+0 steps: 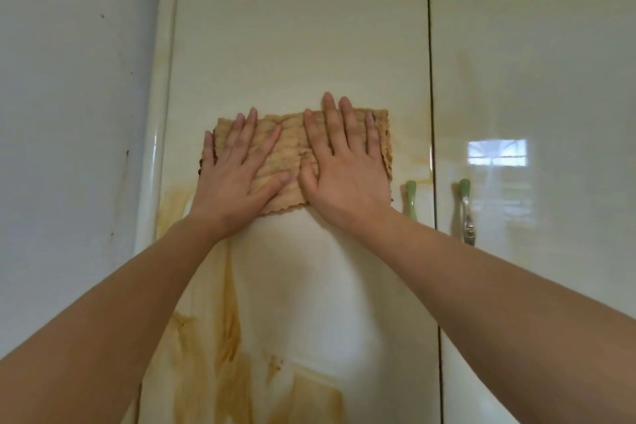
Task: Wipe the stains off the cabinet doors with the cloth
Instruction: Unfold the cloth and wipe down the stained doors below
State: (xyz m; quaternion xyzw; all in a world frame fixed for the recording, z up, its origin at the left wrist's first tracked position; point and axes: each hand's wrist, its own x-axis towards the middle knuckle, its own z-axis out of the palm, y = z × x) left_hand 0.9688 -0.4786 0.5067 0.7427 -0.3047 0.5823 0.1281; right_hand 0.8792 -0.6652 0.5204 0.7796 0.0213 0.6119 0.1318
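Both the left hand (237,169) and right hand (347,162) are pressing flat-fingered on the cloth (292,155) against the left cabinet door (292,45); the already-soiled cloth is risking smearing the brown stains (230,337) below.

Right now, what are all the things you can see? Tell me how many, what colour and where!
left door: 1, glossy cream, middle
right door: 1, glossy cream, right
handles: 2, green, one on each side of the gap between the doors
stains: many, yellow-brown, lower left door
cloth: 1, tan, flat on left door
wall: 1, grey-white, far left
left hand: 1, flat on cloth
right hand: 1, flat on cloth
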